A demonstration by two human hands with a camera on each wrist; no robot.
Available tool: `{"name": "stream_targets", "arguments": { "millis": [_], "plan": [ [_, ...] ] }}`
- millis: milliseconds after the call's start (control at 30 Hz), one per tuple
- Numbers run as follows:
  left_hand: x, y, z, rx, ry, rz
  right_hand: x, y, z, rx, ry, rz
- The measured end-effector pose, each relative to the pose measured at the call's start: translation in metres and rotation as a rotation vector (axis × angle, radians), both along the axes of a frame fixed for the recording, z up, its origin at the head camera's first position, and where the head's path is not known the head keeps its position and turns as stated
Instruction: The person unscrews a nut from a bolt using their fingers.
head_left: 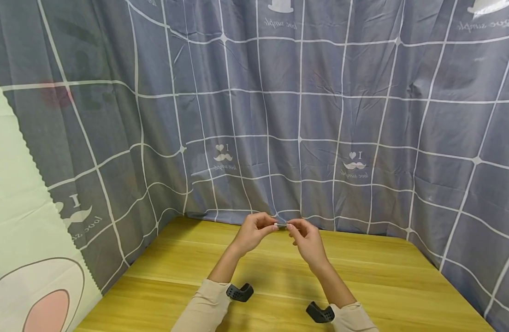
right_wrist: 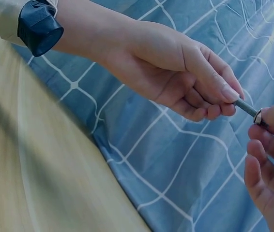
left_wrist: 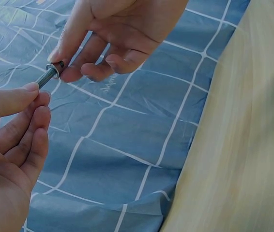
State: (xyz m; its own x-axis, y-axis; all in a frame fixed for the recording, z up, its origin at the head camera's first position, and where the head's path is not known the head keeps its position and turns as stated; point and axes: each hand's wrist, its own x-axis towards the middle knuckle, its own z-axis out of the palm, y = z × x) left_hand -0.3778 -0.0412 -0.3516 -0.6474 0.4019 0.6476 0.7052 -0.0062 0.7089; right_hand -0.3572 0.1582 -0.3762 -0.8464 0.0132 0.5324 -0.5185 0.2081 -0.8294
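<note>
A small grey threaded bolt (left_wrist: 45, 78) is held in the air between the two hands, over the far part of the table. The left hand (head_left: 253, 234) pinches one end of its shaft between thumb and fingers. At the other end, the right hand (head_left: 309, 243) pinches with thumb and forefinger beside a shiny metal ring (right_wrist: 257, 117). Whether that ring is a nut, a washer or part of the bolt's head, I cannot tell, since fingertips cover it partly. The right hand's other fingers are loosely bent in the left wrist view.
Below the hands lies a yellow wood-grain table (head_left: 362, 276). A grey-blue checked curtain (head_left: 321, 115) hangs along its back and sides. At the left hangs a pale green cloth (head_left: 18, 184). Black wrist mounts (head_left: 239, 292) sit at both sleeves' cuffs.
</note>
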Motion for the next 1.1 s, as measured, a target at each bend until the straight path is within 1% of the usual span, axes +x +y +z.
{"name": "stream_targets", "arguments": {
  "millis": [100, 200, 300, 433, 600, 800, 967, 1100],
  "plan": [
    [-0.0001, -0.0002, 0.0, 0.0, -0.001, 0.002, 0.0002, 0.0005, -0.0003, -0.001, 0.018, 0.012],
    [0.0002, -0.0003, -0.0001, 0.0, -0.001, 0.002, 0.0004, 0.001, -0.0009, -0.004, 0.014, 0.021],
    [0.0004, -0.0001, -0.0002, 0.0, 0.002, 0.007, 0.0, 0.0006, -0.0006, -0.008, 0.0, 0.011],
    [0.0008, -0.0001, 0.0003, -0.001, 0.004, 0.007, -0.0015, 0.0011, -0.0008, -0.008, 0.005, 0.002],
    [0.0012, -0.0005, 0.0006, -0.002, 0.002, 0.001, -0.002, 0.0038, -0.0012, -0.007, 0.002, 0.028],
    [0.0041, -0.0014, 0.0035, -0.019, 0.012, 0.005, -0.0024, 0.0033, -0.0006, 0.019, -0.031, 0.008],
    [0.0031, -0.0011, 0.0029, -0.012, 0.002, -0.006, -0.0024, 0.0038, -0.0008, 0.013, -0.014, 0.01],
    [0.0029, -0.001, 0.0029, -0.012, 0.003, -0.005, -0.0033, 0.0039, -0.0013, 0.015, -0.022, 0.004]
  ]
}}
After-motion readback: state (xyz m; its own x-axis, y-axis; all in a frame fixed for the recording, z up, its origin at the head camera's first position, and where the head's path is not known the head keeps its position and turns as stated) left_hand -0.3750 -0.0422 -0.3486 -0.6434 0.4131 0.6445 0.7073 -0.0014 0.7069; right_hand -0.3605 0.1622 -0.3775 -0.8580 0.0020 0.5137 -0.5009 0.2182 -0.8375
